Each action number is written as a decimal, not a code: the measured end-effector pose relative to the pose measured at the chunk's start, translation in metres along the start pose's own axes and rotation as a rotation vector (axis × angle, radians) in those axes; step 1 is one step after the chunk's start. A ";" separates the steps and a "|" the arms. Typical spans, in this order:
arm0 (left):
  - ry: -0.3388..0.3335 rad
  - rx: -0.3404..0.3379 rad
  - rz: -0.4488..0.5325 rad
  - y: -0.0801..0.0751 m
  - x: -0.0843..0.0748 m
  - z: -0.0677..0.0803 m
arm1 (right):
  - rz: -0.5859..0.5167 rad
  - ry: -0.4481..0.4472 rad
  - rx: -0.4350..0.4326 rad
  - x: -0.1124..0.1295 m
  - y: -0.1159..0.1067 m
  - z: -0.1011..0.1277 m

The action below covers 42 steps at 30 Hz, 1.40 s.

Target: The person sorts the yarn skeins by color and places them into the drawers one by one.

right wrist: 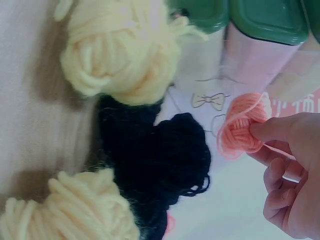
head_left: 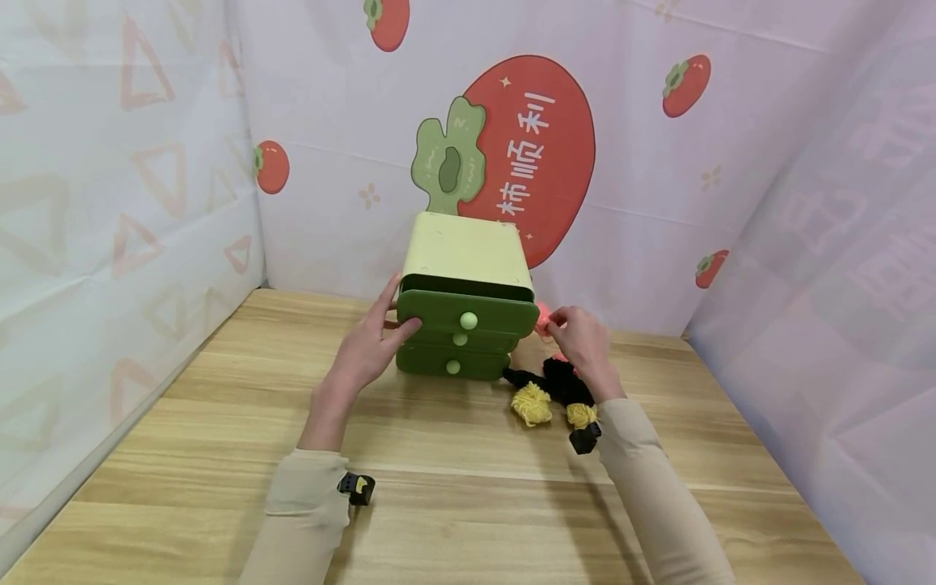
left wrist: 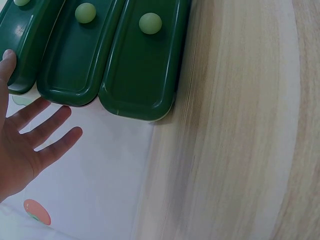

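Three-Drawer Unit with Yarn, Two Hands in Attendance

Drawer unit (head_left: pixel 468 252): one, pale yellow casing, standing on the wood-grain counter (head_left: pixel 468 504). Three green drawer fronts, each with a round pale green knob. The top drawer (head_left: pixel 431 309) stands out beyond the casing, a dark opening showing above its front. Contents: cannot be seen.

Left hand (head_left: pixel 368 348): at the left end of the top drawer. Thumb laid on the drawer front; the other fingers spread wide and nearly straight along the unit's side.

Right hand (head_left: pixel 583 337): at the right side of the unit, thumb and fingers pinching one ball of yarn.

Pink yarn ball (right wrist: pixel 237 132): small, wound, held in the right hand just beside the unit and apart from the black yarn. Whether it touches the unit cannot be told.

Black yarn (head_left: pixel 561 382): dark mass on the counter by the unit's lower right corner, near the right forearm.

Yellow yarn balls: two, on the counter beside the black yarn; one nearer the unit (head_left: pixel 531 405), one next to the right sleeve (head_left: pixel 620 422).

Further pink yarn (right wrist: pixel 171 224): a small part showing past the black; remainder hidden.

Backdrop (head_left: pixel 329 236): pale cloth printed with red fruit, behind the unit.
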State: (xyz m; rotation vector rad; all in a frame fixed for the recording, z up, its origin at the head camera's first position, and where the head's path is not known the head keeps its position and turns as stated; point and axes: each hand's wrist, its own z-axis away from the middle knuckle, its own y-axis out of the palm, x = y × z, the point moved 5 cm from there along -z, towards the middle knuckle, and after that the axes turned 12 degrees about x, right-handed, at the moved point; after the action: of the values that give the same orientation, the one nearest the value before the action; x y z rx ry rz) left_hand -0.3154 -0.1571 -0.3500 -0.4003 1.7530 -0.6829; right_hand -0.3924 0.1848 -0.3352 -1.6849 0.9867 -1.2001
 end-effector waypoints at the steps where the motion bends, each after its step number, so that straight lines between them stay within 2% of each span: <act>1: 0.000 -0.001 0.000 0.000 0.000 0.000 | -0.004 -0.002 -0.007 0.001 -0.002 0.001; 7: 0.002 0.002 0.003 0.000 -0.001 0.001 | -0.029 -0.036 -0.078 0.011 -0.018 0.009; 19: 0.001 -0.003 0.004 0.000 0.000 0.002 | -0.060 -0.119 -0.322 0.035 -0.058 0.023; 27: 0.002 0.000 0.007 -0.001 -0.003 0.002 | -0.073 -0.202 -0.447 0.057 -0.078 0.032; 35: 0.004 0.000 0.006 0.000 -0.002 0.003 | -0.105 -0.333 -0.476 0.091 -0.089 0.040; 42: 0.000 -0.002 0.002 0.000 -0.001 0.003 | -0.111 -0.428 -0.437 0.122 -0.087 0.042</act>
State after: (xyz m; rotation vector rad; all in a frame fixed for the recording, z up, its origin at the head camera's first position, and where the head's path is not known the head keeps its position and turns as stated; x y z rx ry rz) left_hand -0.3126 -0.1572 -0.3498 -0.4001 1.7537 -0.6803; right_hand -0.3116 0.1110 -0.2249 -2.2462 0.9341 -0.6656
